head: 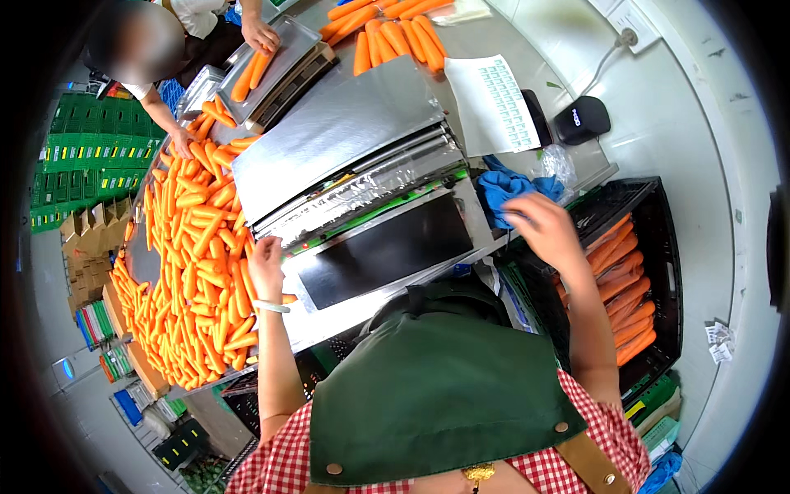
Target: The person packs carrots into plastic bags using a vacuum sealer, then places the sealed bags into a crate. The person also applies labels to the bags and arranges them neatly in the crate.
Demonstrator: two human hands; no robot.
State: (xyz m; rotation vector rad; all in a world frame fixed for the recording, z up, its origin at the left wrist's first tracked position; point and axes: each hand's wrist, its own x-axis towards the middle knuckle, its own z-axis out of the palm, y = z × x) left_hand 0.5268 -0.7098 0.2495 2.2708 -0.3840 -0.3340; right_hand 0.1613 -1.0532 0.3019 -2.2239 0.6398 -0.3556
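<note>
My left hand (268,267) is at the left end of a metal film-wrapping machine (339,148), beside the big pile of loose carrots (203,259); I cannot tell whether it touches the film edge. My right hand (546,231), slightly blurred, is raised over the right corner of the machine, near a blue cloth (503,188); its fingers are partly bent and no object shows in them. Clear film (358,197) lies along the machine's slot, above a black flat plate (386,250). More carrots (398,40) lie in rows behind the machine.
Across the table a co-worker's hand (260,34) touches carrots on a metal tray (290,55); the other (181,141) reaches into the pile. A black crate (669,278) of bagged carrots stands at my right. A label sheet (494,105) and black device (582,120) lie at the back right.
</note>
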